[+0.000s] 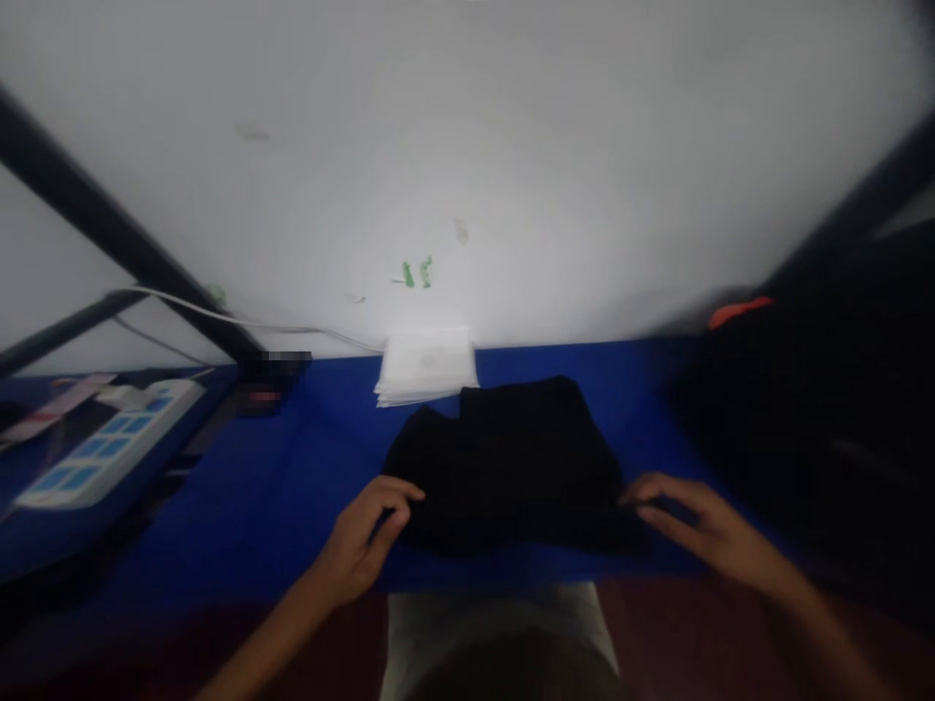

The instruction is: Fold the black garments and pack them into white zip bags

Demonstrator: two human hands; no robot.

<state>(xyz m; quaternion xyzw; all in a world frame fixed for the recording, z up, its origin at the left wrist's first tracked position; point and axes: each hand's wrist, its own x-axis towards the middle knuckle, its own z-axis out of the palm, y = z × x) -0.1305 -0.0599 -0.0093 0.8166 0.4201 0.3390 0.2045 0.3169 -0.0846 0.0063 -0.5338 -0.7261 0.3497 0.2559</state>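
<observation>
1. Cloth [522, 453], black, matte, notched along its far edge, lies on a blue table [307, 477], white stack [430, 358] at eleven o'clock.
2. Left hand [365, 535], eight o'clock, and right hand [705, 526], four o'clock, curve inward at its edges; whether fingers grip it, one cannot tell.

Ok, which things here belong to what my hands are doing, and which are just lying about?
In hand:
black cloth
your left hand and right hand at its sides

Lying about, apparently:
power strip
white cable
white stack, though near the cloth
</observation>
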